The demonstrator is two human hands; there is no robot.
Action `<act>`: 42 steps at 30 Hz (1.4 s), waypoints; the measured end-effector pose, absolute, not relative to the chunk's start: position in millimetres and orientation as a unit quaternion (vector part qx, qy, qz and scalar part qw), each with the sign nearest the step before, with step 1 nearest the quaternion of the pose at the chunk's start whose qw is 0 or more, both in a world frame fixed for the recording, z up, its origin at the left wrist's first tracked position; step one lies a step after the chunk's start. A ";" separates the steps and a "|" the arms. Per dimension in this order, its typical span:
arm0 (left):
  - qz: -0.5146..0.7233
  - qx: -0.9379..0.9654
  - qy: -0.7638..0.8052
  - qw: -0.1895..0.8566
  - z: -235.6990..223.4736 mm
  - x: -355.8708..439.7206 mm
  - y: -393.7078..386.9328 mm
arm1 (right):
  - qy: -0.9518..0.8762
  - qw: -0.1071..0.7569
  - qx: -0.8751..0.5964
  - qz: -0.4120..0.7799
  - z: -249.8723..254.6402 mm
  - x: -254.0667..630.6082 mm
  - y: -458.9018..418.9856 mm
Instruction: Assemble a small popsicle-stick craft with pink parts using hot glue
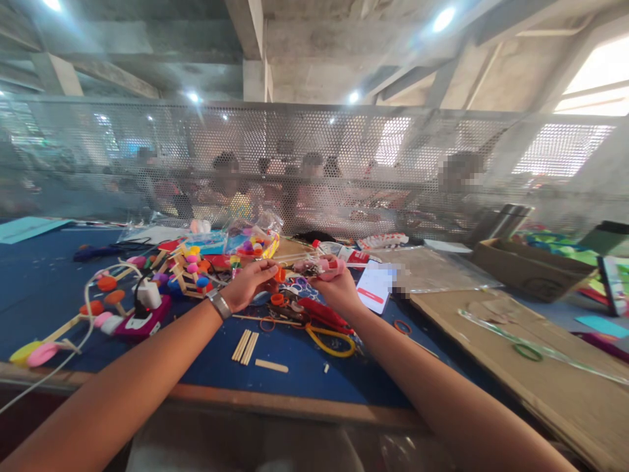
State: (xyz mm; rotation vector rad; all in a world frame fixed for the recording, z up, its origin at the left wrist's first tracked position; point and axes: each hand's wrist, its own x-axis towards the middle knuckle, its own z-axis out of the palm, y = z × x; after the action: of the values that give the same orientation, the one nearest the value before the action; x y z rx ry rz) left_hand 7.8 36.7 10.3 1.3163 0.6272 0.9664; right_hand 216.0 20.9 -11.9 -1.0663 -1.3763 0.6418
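Observation:
My left hand (253, 283), with a metal watch at the wrist, is closed around small orange bottle caps (278, 275) above the blue table (295, 367). My right hand (334, 282) is closed on a pink cap-like piece (331, 265), close beside the left. Under both hands lie loose rings, caps and red-handled pliers (322, 313). A few wooden sticks (246, 345) lie nearer to me.
A stick-and-cap model (181, 265) and a power strip with a plug (145, 314) are at the left. A phone (376, 287), cardboard sheet (540, 367) and open box (531, 265) are at the right. A perforated metal screen (314, 164) stands behind, with people beyond it.

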 end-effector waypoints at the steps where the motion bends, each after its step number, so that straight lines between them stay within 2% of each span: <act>1: 0.424 0.579 0.274 0.641 10.0 8.0 36.9 | -0.597 0.598 -0.456 0.278 -12.1 215.9 20.9; 42: 0.422 0.573 0.275 0.646 9.2 8.0 37.3 | -0.601 0.595 -0.460 0.272 -12.6 215.9 21.6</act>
State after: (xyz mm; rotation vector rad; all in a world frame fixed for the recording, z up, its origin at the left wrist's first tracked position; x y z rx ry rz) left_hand 8.0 37.3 9.2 1.3047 0.6251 0.9594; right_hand 215.9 21.6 -12.6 -1.0678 -1.3960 0.6309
